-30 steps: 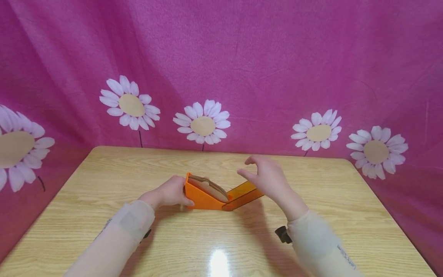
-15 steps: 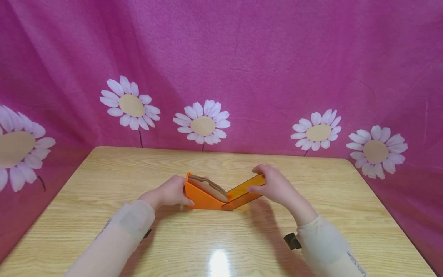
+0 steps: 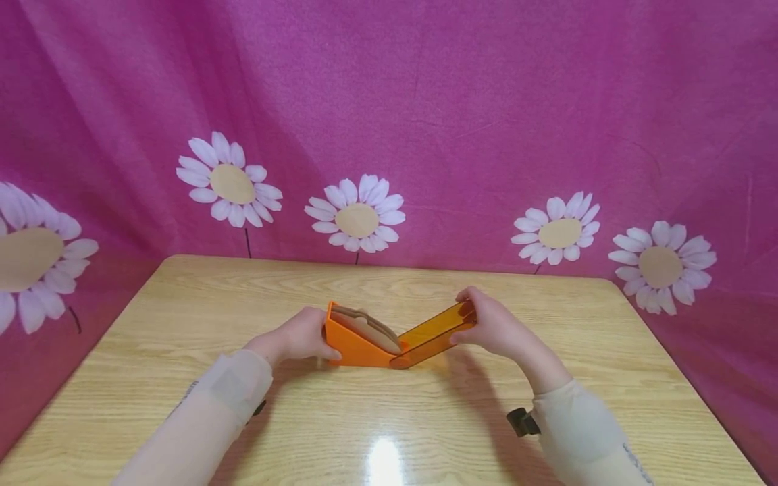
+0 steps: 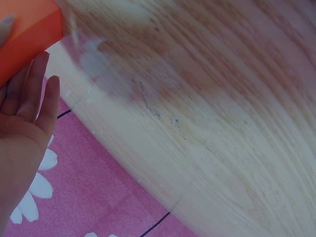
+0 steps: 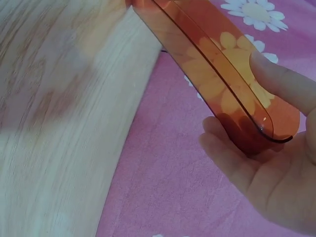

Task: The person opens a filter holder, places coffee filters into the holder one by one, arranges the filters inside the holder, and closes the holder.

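Note:
An orange plastic box (image 3: 358,349) stands on the table in the head view, its hinged see-through orange lid (image 3: 433,337) swung out to the right and tilted upward. Brown divider cards (image 3: 369,327) with rounded tops lean inside the box. My left hand (image 3: 298,335) grips the box's left end, thumb on the front wall. In the left wrist view, several fingers of the left hand (image 4: 24,113) lie against the orange wall. At the lid's raised end, my right hand (image 3: 495,324) holds it between thumb and fingers; the right wrist view shows the lid (image 5: 227,74) within that grasp.
The light wood-grain table (image 3: 304,432) reaches back to a pink curtain (image 3: 425,121) printed with white daisies. Its side edges slope down toward the lower corners. A bright reflection lies on the tabletop near the front.
My right hand has come down and rightward from above the lid and taken hold of its free end. The left hand and the box have stayed put.

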A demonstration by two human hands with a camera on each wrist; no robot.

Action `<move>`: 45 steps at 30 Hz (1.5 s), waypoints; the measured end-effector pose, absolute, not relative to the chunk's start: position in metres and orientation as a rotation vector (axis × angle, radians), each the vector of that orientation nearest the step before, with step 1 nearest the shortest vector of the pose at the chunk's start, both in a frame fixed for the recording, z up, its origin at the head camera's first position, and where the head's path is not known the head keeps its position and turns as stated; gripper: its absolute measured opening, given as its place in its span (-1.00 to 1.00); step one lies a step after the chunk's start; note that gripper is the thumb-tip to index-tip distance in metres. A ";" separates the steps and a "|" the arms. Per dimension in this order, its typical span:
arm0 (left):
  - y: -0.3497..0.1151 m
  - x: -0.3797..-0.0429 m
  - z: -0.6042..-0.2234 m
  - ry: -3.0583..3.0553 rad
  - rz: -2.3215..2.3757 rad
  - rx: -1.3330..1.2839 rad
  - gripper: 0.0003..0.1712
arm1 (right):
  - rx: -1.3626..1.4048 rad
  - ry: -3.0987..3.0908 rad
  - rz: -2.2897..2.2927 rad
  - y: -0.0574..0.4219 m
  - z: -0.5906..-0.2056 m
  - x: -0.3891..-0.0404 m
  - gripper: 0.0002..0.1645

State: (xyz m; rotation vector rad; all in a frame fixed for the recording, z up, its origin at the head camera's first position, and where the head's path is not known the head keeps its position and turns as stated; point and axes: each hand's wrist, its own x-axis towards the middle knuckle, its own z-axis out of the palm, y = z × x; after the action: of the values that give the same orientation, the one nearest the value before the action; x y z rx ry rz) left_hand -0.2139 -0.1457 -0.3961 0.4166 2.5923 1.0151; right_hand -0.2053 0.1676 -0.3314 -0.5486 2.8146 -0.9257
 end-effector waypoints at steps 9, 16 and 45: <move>-0.145 -0.214 -0.397 2.576 1.030 0.451 -0.60 | -0.563 2.861 -0.915 0.160 -0.329 -0.204 -0.42; -0.146 -0.213 -0.396 2.581 1.028 0.452 -0.60 | -0.525 2.862 -1.023 0.151 -0.331 -0.203 -0.41; -0.148 -0.215 -0.399 2.596 1.019 0.499 -0.60 | -0.623 2.817 -1.169 0.096 -0.334 -0.204 -0.23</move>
State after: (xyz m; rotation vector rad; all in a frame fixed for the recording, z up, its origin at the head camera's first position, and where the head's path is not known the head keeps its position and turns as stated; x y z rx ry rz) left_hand -0.2150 -0.1476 -0.3989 0.4988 2.5963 1.0188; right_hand -0.2044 0.0960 -0.3338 -0.6230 2.8165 -1.1688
